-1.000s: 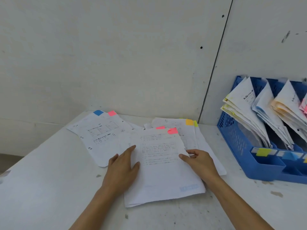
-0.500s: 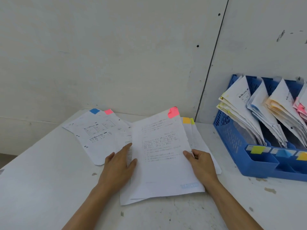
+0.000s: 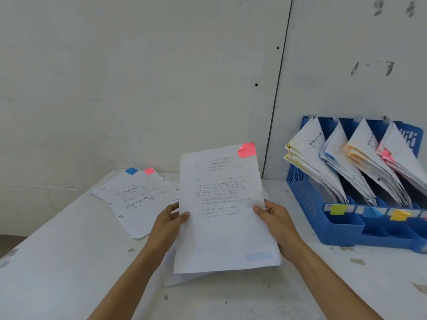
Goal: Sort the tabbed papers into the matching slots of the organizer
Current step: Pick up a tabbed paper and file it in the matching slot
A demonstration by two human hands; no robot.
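The pink-tabbed paper (image 3: 221, 209), lying on the pile a second ago, is now held raised, gripped by the left hand (image 3: 169, 224) and right hand (image 3: 276, 224).

White printed sheet (image 3: 221, 204) with a curled pink tab (image 3: 247, 150) at its top right corner, raised nearly upright, pinched at mid-height by the left hand (image 3: 168, 225) on one edge and the right hand (image 3: 277, 225) on the other

To its left, loose papers (image 3: 136, 199) lying flat and fanned, with a blue tab (image 3: 131, 171) and a small pink tab (image 3: 149, 170) at their far edge

At right, blue plastic organizer (image 3: 307, 199), its slots filled with leaning stacks of filed papers (image 3: 323, 172); green, blue and orange labels (image 3: 338, 209) along the front
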